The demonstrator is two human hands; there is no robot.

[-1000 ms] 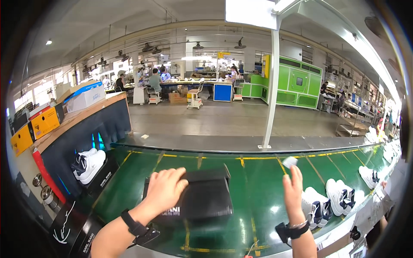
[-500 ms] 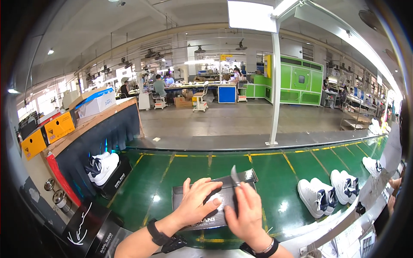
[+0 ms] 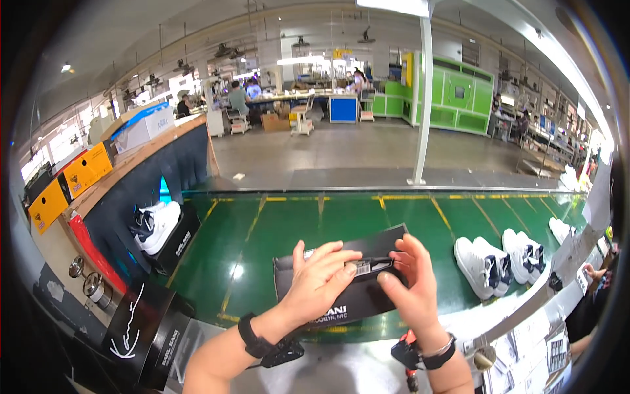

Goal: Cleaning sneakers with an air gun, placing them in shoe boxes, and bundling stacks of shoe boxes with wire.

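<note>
A black shoebox with white lettering lies on the green belt in front of me, one panel raised along its far right side. A small barcode label shows on the box between my two hands. Across the box's left part reaches my left hand, its fingers stretched out, the thumb lower by the label. My right hand is at the box's right end, fingers apart and curved, thumb separate from them. The surface beneath both palms is hidden.
White sneakers stand in pairs on the belt at right. To the left, another white pair rests on a black box. A tall black box stands near left. A white post rises beyond the belt. Another person's hand is far right.
My view has tilted downward. My right hand has moved right to the box's end and spread; the grey pointed piece at its fingers is no longer visible. The barcode label now shows.
</note>
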